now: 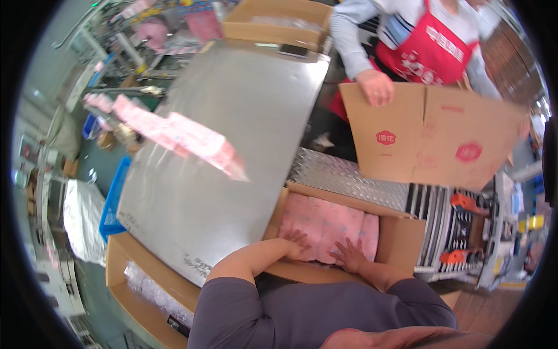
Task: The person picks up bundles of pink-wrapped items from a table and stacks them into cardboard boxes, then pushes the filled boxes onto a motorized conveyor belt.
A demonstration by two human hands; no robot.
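Pink packages (325,218) with a faint pattern lie side by side in an open cardboard box (401,244) right in front of me. My left hand (297,244) presses on the packages near the box's left side, its fingers spread. Fingers apart as well, my right hand (347,256) rests flat on them closer to the right side. Neither hand grips anything. A row of similar pink packages (195,136) lies on the metal table to the left, smeared by motion.
A co-worker in a red apron (427,49) holds a partly folded carton (442,136) across from me. The metal table (250,104) carries a phone (293,51) by a shallow box (273,26). Right of my box runs a roller conveyor (433,227). Clear plastic fills a carton (139,291).
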